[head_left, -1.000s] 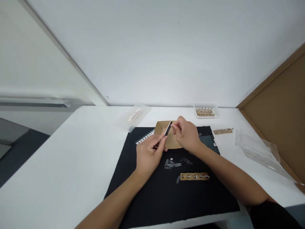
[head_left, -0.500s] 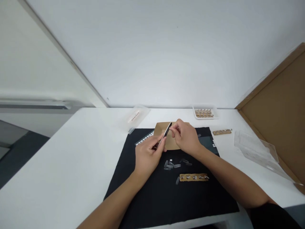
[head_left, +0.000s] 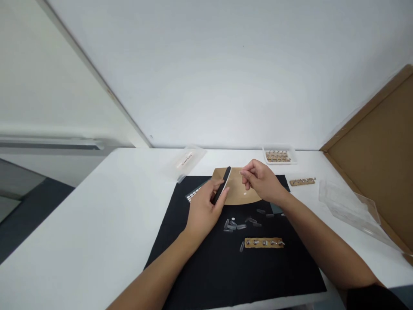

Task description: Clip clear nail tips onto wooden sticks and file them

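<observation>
My left hand point(head_left: 205, 206) pinches the file point(head_left: 223, 181), likely light and stiff, best held low. My right hand point(head_left: 260, 181) pinches too, on what I can't tell.

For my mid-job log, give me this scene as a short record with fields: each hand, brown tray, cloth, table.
Left hand: holds a black file, tilted
Right hand: pinched closed at the brown tray; too small to tell if it holds anything
Tray contents: white piece
Black cloth: clear nail tips, brown strip with metal studs
White table: white container of similar strips at back
</observation>
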Tool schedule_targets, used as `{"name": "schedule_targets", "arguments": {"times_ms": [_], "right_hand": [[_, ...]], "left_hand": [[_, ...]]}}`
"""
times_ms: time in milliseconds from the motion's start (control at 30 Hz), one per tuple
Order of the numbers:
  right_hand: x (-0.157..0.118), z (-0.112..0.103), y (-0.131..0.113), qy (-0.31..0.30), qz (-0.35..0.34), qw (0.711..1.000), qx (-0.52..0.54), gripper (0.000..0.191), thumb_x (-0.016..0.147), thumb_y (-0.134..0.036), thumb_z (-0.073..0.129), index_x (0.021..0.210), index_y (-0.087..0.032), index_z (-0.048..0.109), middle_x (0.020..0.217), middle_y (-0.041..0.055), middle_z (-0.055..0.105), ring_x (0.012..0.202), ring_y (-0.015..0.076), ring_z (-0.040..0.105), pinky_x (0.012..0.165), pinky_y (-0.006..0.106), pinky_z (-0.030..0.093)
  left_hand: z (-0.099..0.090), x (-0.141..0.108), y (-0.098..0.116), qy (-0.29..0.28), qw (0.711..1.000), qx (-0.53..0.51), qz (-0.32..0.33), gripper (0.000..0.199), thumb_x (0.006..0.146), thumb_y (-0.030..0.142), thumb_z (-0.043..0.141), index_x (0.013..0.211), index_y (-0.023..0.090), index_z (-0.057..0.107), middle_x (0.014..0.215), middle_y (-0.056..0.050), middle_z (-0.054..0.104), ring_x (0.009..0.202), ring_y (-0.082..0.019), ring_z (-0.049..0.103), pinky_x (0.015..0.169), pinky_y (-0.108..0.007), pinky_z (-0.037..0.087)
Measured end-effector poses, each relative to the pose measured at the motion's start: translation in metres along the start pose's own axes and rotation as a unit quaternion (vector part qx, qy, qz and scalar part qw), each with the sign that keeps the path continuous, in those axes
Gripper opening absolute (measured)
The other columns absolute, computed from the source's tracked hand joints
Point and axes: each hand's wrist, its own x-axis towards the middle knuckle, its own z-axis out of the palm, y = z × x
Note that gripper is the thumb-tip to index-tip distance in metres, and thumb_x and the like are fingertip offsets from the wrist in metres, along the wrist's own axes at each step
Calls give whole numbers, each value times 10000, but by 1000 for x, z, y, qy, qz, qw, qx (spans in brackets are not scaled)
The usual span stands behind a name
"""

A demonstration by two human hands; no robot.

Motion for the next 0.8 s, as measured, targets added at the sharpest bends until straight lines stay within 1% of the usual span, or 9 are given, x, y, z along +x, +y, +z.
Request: {"name": "schedule_targets", "arguments": {"times_ms": [167,333,433,500,567,633,733,800], "right_hand": [[0,-7,3,-14,7,999,35,152,1031,-365,583,979,-231,536,833,-13,704,647,124,651,638,287,505],[-4,-6,-5,-28,-10,999,25,152,1036,-350,588,963,-230,527,834,-7,716,664,133,678,670,301,529],[-7,-2,-11,-23,-37,999,-22,139,1052,-340,553,969,-236,512,839,0,732,694,150,703,704,314,547],[-9,1,-12,-12,-59,993,-97,110,1061,-318,530,991,-235,520,845,6,743,722,160,710,713,312,537],[-11,6,-12,4,-77,978,-194,83,1058,-284,529,997,-229,532,857,18,752,747,172,705,707,304,509],[-11,11,-9,23,-84,956,-281,72,1052,-255,534,991,-220,544,884,36,758,768,184,693,694,297,471],[-11,19,-1,52,-88,918,-382,87,1065,-252,517,1016,-208,574,950,70,764,827,212,686,683,298,421],[-11,25,4,60,-99,892,-438,149,1087,-272,482,1032,-200,600,972,87,763,842,229,681,678,307,394]], "left_hand": [[0,-2,0,-27,996,35,73,229,1023,374,626,1150,198,700,1020,-61,782,817,-203,713,784,-321,587],[-3,-2,3,-33,993,58,101,217,1029,326,618,1171,187,704,1021,-78,775,910,-229,736,858,-334,596],[-4,-1,4,-28,992,53,114,229,1033,315,613,1201,202,719,1047,-80,779,957,-232,747,879,-328,594],[-3,-2,3,-28,992,40,114,240,1037,312,605,1225,233,731,1052,-66,790,952,-224,754,878,-323,593],[-2,-3,1,-30,996,24,83,296,1022,328,632,1297,254,712,1014,-45,800,866,-209,759,824,-313,599],[0,-4,-1,-35,999,16,38,357,999,350,665,1340,250,695,954,-34,801,776,-199,751,747,-304,591],[2,-5,-4,-57,998,4,7,287,998,357,656,1244,249,756,906,-32,789,761,-201,753,697,-297,567],[3,-6,-6,-69,997,-21,-3,258,1002,353,642,1190,249,785,904,-35,787,758,-200,756,686,-296,563]]}}
